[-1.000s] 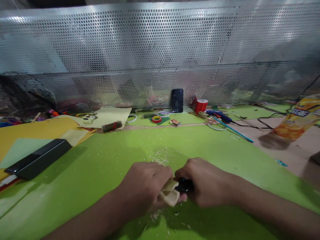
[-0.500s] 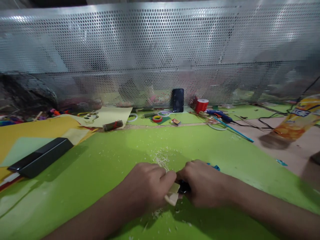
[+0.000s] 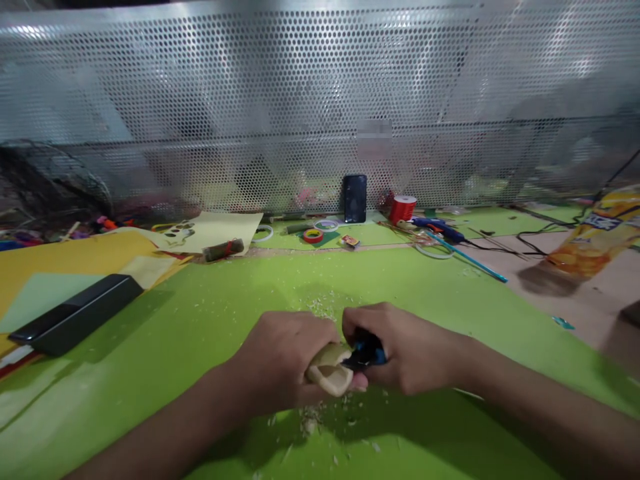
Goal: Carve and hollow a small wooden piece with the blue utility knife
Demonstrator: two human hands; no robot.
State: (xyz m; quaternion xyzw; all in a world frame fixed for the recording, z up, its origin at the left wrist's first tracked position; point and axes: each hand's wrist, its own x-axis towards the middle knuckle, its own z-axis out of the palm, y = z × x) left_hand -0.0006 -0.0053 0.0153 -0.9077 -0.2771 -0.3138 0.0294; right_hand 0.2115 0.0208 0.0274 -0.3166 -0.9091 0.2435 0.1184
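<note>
My left hand (image 3: 293, 353) is wrapped around a short, pale hollow piece of bamboo (image 3: 334, 379), its cut open end turned toward me. My right hand (image 3: 405, 347) is closed on a black and blue utility knife (image 3: 369, 353), mostly hidden by the fingers. The dark tip of the knife sits at the right edge of the bamboo's opening. Below and beyond the hands, pale shavings (image 3: 325, 305) are scattered over the green tabletop (image 3: 240, 280).
A long black box (image 3: 85, 313) lies at left on coloured paper. Along the back are a bamboo piece (image 3: 223, 249), tape rolls (image 3: 313, 236), an upright phone (image 3: 355, 199), a red ribbon spool (image 3: 403, 209) and a blue glue gun (image 3: 440, 229). A snack bag (image 3: 595, 233) stands right.
Both hands have risen slightly and the right wrist has turned, showing more of the knife. The bamboo has tilted so that its hollow end now shows.
</note>
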